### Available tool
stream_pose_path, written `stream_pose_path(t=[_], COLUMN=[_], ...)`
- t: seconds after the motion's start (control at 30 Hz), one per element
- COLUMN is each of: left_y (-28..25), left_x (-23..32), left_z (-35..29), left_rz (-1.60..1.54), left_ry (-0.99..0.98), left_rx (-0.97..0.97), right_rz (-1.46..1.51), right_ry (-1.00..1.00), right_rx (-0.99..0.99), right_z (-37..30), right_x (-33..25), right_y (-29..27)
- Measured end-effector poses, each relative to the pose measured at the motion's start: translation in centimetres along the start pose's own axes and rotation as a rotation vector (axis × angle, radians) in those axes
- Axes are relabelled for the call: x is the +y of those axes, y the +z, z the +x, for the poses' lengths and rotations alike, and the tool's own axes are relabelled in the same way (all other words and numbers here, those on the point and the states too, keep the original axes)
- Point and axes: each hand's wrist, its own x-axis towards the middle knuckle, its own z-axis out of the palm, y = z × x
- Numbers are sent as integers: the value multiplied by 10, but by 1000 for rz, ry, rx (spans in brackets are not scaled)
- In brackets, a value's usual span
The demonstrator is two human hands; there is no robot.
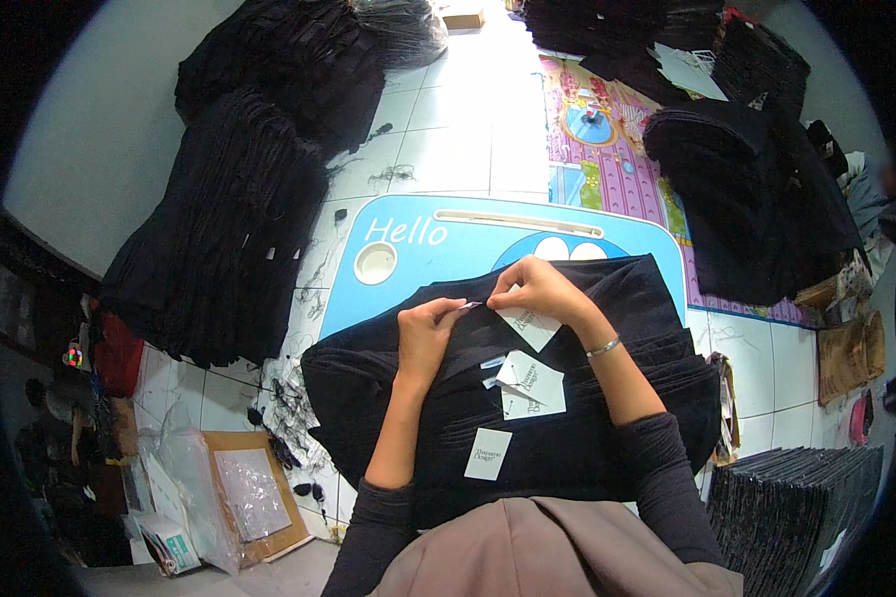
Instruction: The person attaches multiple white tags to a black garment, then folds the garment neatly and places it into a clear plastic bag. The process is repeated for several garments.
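A pile of black garments point(408, 398) lies across a low blue table point(314, 323), over my lap. Above its upper part, my left hand point(426, 341) pinches a small pale label point(471, 305) between thumb and fingertips. Close beside it, my right hand point(543, 291) is closed in a pinch; a white hang tag point(531, 328) sticks out below its fingers. Something thin and dark spans the short gap between both hands' fingertips. Further down the cloth lie more white hang tags point(536, 383), overlapping with dark strings, and a single tag point(488, 455).
Tall stacks of black garments point(209, 229) stand at the left, with others point(757, 199) at the right on a colourful mat point(617, 149). A bundled black stack point(796, 507) sits lower right. Lower left are a cardboard piece point(254, 493) and plastic wrap. Dark thread scraps litter the tiles.
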Motion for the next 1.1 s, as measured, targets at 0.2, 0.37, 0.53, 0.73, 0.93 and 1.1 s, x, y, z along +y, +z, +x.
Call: stream_pose_path(t=[0.2,0.37,0.53,0.73,0.93,1.1], left_y=[0,0,0,1,0,-7], left_x=[0,1,1,-2,-4,-3], left_z=[0,0,-1,0,3,3], left_rz=[1,-15,-15,-51,-47,6], left_ry=[17,8,-1,14,-20,-42], left_rx=[6,8,-8,-26,-65,-84], right_rz=[3,-20,15,31,200,122], right_ry=[-4,4,-23,-3,-50,-56], right_rx=[-2,-9,-5,23,53,131], right_z=[-2,0,2,10,10,10], right_x=[-1,0,5,5,5,4], right_y=[-2,0,0,13,31,36])
